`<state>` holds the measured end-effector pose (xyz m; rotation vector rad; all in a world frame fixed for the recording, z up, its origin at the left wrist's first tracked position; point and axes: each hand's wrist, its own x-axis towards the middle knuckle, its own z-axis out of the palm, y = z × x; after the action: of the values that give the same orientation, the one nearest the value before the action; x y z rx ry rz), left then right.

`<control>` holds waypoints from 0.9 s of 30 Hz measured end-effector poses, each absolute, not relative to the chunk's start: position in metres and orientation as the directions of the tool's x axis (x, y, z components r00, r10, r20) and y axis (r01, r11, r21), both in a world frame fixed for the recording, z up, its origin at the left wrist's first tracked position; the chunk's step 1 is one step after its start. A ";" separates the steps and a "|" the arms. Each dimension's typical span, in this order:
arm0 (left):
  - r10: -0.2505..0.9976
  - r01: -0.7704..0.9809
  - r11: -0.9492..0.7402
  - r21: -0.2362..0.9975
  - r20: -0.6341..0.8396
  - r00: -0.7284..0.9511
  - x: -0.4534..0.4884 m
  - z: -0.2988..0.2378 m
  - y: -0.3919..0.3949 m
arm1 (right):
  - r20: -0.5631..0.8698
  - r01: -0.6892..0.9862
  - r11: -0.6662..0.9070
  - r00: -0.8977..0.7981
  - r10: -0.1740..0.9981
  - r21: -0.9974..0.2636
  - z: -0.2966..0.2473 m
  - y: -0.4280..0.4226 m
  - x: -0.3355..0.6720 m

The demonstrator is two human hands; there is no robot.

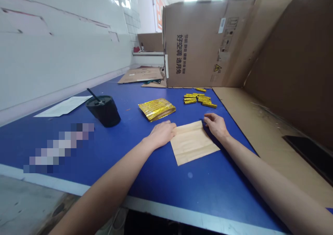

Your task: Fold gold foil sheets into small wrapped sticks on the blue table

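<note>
A creased tan sheet of paper lies flat on the blue tabletop in front of me. My left hand is at its upper left edge, with the fingers curled together on the paper. Beside the upper right corner is my right hand, its fingers bent and the thumb a little apart from them; I see nothing between them. Just beyond my left hand sits a stack of shiny gold foil paper. Several small gold rolls are piled farther off to the right.
On the left stand a black lidded cup with a straw and a white sheet. A large cardboard box rises at the back. Flat cardboard lies behind, and a dark flat object is at far right.
</note>
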<state>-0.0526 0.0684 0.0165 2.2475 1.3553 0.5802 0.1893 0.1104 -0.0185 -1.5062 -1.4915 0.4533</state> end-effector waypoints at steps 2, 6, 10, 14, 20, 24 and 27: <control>0.886 0.758 -0.463 0.460 0.239 0.397 -0.047 0.021 0.062 | 0.385 0.631 0.193 0.182 0.905 -0.752 -0.017 0.107 0.188; 0.746 0.728 -0.658 0.190 0.300 0.595 -0.033 0.028 0.040 | 0.451 0.698 0.226 0.154 0.879 -0.680 -0.013 0.101 0.185; 0.658 0.647 -0.751 0.132 0.062 0.751 -0.019 0.025 0.020 | 0.468 0.708 0.245 0.137 0.873 -0.663 -0.013 0.100 0.186; 0.657 0.650 -0.753 0.107 0.048 0.753 -0.015 0.022 0.016 | 0.443 0.684 0.258 0.106 0.890 -0.683 -0.011 0.100 0.183; 0.654 0.647 -0.756 0.101 0.096 0.750 -0.015 0.022 0.019 | 0.340 0.598 0.353 -0.139 0.930 -0.720 0.011 0.072 0.181; 0.682 0.668 -0.731 0.139 0.145 0.717 -0.013 0.020 0.023 | 0.164 0.529 0.398 -0.435 0.886 -0.749 0.024 0.041 0.192; 0.767 0.717 -0.639 0.278 0.161 0.621 -0.015 0.019 0.031 | 0.087 0.566 0.381 -0.476 0.875 -0.731 0.023 0.029 0.200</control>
<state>-0.0154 0.0306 0.0188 2.6568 1.2302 0.3950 0.1999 0.0285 0.0231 -1.2399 -2.1792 0.8862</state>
